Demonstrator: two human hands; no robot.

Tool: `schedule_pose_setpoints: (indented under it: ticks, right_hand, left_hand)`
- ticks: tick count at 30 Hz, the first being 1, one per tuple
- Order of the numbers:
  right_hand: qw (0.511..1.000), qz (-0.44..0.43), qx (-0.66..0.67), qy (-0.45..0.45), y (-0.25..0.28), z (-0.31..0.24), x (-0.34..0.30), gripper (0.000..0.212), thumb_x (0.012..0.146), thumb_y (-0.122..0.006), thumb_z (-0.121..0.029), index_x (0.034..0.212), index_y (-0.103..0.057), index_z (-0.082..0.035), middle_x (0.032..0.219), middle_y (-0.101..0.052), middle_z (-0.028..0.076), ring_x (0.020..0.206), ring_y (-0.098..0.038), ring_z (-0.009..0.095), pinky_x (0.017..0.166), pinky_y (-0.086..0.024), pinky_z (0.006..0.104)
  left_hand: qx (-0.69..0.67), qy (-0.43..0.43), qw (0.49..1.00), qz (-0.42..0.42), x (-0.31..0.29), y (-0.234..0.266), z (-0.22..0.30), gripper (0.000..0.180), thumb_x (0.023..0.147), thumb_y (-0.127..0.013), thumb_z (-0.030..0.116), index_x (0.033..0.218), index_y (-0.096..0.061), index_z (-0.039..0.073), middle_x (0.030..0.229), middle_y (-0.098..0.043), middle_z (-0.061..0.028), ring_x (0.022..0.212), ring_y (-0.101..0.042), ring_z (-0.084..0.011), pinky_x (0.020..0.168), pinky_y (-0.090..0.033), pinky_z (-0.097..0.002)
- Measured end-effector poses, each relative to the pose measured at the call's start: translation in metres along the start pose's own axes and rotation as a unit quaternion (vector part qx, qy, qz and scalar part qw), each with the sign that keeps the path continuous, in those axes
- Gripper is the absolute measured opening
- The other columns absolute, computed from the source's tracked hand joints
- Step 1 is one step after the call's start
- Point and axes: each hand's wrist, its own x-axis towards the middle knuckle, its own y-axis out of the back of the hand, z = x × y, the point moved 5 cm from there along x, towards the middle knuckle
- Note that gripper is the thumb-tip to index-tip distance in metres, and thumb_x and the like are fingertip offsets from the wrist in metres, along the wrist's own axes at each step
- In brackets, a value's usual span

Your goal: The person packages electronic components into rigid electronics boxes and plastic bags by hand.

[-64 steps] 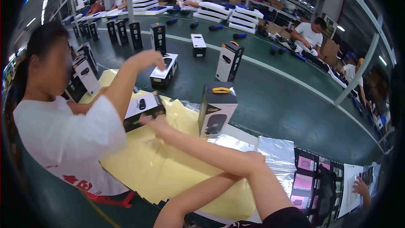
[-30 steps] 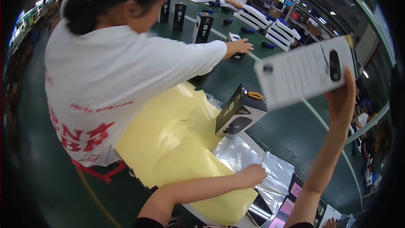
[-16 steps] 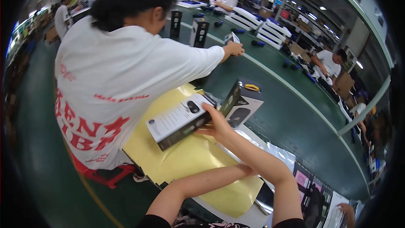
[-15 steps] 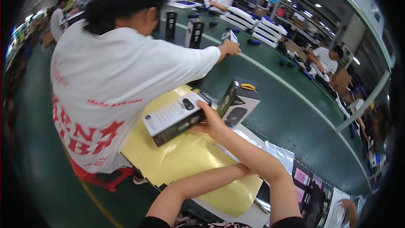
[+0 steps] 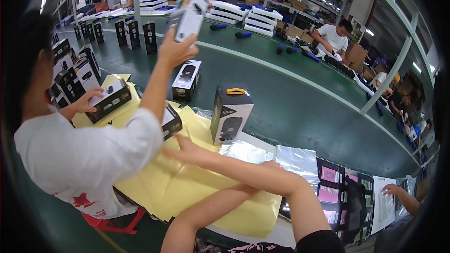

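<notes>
My right arm reaches left across my left one. My right hand (image 5: 183,151), slightly blurred, has its fingers apart and holds nothing, just beside a black-and-white product box (image 5: 172,122). That box lies on the yellow sheet (image 5: 206,178), partly behind a co-worker's arm. My left hand (image 5: 270,164) is mostly covered by my right forearm, its fingers hidden, near clear plastic bags (image 5: 246,152). Beyond my forearm stands an upright box (image 5: 234,117) with a yellow handle on top.
At my left a co-worker (image 5: 93,150) lifts one box (image 5: 191,18) and rests a hand on another box (image 5: 112,99). One more box (image 5: 186,80) sits on the green table (image 5: 300,112). Pink-and-black printed packages (image 5: 330,192) lie at the right, near another person's hand (image 5: 393,189).
My right hand has let go of the box it held and moved left. The co-worker has turned and now raises a box. The view has shifted, showing more boxes at the left.
</notes>
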Motion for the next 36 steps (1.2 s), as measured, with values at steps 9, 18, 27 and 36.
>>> schedule_pose_setpoints:
  ticks: [9,18,27,36]
  right_hand:
    - [0.956,0.022,0.163,0.243,0.104,-0.131,-0.239,0.015,0.08,-0.066,-0.012,0.081,-0.054,-0.002,0.062,-0.051,0.004,0.054,-0.049,0.01,0.052,-0.04,0.0244]
    - [0.893,0.013,0.295,0.34,0.152,-0.093,-0.332,0.019,0.067,-0.058,-0.005,0.058,-0.042,-0.005,0.057,-0.044,0.009,0.051,-0.046,0.024,0.048,-0.036,0.0329]
    - [0.805,-0.057,0.465,0.365,0.203,-0.019,-0.344,0.01,0.084,-0.057,-0.008,0.08,-0.052,-0.001,0.093,-0.055,0.009,0.084,-0.054,0.014,0.066,-0.043,0.025]
    - [0.909,0.332,0.253,0.007,0.244,0.12,-0.378,0.023,0.093,-0.049,-0.016,0.082,-0.061,0.001,0.074,-0.058,0.003,0.062,-0.052,0.008,0.058,-0.042,0.0214]
  left_hand:
    - [-0.129,0.112,0.97,0.173,0.001,0.035,0.004,0.012,0.077,-0.064,0.013,0.088,-0.066,0.009,0.081,-0.063,-0.0083,0.081,-0.058,-0.027,0.073,-0.047,-0.0377]
    - [0.021,0.081,0.974,0.212,0.023,0.072,0.021,0.011,0.077,-0.065,0.009,0.087,-0.065,0.006,0.082,-0.062,-0.0078,0.081,-0.057,-0.027,0.071,-0.045,-0.0363]
    - [0.086,0.022,0.862,0.5,-0.065,0.13,0.021,0.009,0.085,-0.057,0.008,0.09,-0.061,0.001,0.071,-0.057,-0.0063,0.065,-0.052,-0.0182,0.062,-0.041,-0.0281]
    - [0.251,0.296,0.741,0.548,-0.12,0.19,-0.26,0.025,0.087,-0.057,0.02,0.106,-0.059,0.004,0.092,-0.063,-0.0095,0.082,-0.06,-0.0209,0.075,-0.047,-0.0366]
